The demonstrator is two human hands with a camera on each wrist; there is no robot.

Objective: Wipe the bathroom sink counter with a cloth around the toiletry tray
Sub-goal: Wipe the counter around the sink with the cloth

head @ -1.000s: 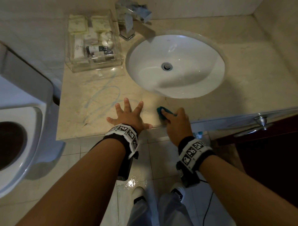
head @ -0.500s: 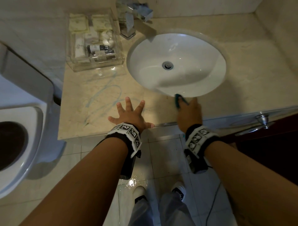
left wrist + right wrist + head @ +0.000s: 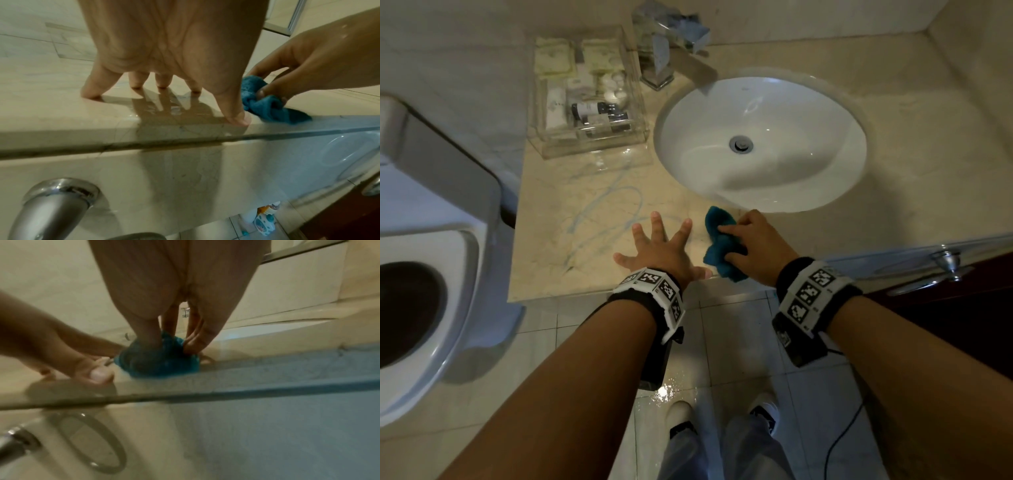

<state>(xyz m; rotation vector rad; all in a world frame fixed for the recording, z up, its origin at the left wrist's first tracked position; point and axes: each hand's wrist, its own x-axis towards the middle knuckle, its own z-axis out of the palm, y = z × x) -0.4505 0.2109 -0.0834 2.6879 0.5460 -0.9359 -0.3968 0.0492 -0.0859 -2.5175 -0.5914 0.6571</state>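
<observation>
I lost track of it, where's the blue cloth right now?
In the head view the blue cloth lies at the counter's front edge, gripped by the right hand, beside the left hand.

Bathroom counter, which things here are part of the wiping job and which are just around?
Part of the job: teal cloth, right hand, left hand, counter, toiletry tray.
Just around: sink basin, faucet, toilet.

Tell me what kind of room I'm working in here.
A bathroom, possibly a hotel's: an oval white sink set in a marble counter, a toilet beside it, and a clear toiletry tray of small bottles and packets. The right hand grips a blue cloth on the counter.
</observation>
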